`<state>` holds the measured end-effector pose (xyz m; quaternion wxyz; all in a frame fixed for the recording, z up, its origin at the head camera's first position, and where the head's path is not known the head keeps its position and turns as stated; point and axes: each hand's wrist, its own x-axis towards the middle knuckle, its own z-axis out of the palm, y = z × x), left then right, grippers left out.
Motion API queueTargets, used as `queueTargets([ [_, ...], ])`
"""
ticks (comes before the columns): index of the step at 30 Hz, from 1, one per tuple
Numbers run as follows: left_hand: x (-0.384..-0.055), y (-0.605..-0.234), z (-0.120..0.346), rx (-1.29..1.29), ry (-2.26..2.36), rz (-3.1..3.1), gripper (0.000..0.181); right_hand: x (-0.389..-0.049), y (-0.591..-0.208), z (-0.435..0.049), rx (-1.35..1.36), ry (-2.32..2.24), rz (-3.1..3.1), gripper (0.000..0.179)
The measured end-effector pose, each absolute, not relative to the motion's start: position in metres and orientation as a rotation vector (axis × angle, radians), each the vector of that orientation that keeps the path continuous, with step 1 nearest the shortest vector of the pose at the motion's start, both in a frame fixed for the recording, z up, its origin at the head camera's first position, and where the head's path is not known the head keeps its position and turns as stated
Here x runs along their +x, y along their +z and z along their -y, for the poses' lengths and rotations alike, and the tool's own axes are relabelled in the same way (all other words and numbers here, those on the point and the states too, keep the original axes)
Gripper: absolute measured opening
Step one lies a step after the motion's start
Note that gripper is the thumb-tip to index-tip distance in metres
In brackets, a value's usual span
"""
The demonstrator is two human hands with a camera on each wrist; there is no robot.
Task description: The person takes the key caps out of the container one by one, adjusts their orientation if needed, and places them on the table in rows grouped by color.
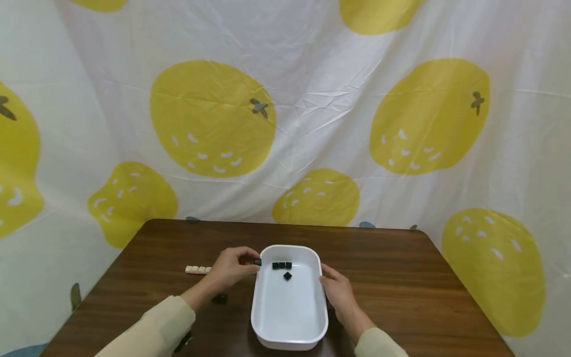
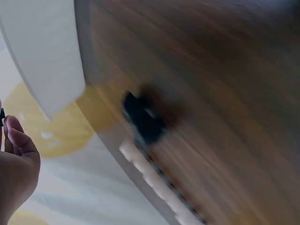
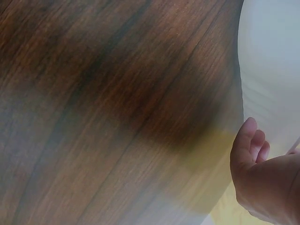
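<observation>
A white, deep rectangular tray (image 1: 290,312) stands lengthwise on the table. My left hand (image 1: 232,267) pinches a small black block (image 1: 257,261) between thumb and fingertips, just at the tray's left rim. Inside, a short row of three black blocks (image 1: 282,266) sits toward the far end, with a single turned black block (image 1: 287,275) in front of it. On the other side my right hand (image 1: 339,292) grips the tray's right edge. In the right wrist view, the right hand's fingers (image 3: 251,129) lie along the tray's outer wall.
Left of the tray lies a row of cream blocks (image 1: 196,269), partly behind the left hand. More black pieces (image 1: 220,298) lie near the left forearm; the left wrist view shows them blurred. The brown wooden table (image 1: 401,287) ends at a lemon-print cloth (image 1: 312,124).
</observation>
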<state>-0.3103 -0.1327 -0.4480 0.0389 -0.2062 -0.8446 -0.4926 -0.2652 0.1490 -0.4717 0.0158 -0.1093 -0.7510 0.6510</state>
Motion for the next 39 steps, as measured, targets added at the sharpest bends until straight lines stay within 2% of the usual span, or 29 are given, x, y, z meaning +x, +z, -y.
queueTargets([
  [10,-0.295,-0.459,0.197,-0.442,-1.420,2.669,0.020,-0.267,-0.474,-0.154,-0.342,2.065,2.351,0.044],
  [21,-0.279,-0.470,0.241,-0.309,-1.377,2.749,0.024,-0.270,-0.476,-0.165,-0.251,2.137,2.406,0.050],
  [39,-0.285,-0.498,0.252,-0.607,-1.213,2.881,0.017,-0.272,-0.476,-0.159,-0.304,2.175,2.410,0.045],
])
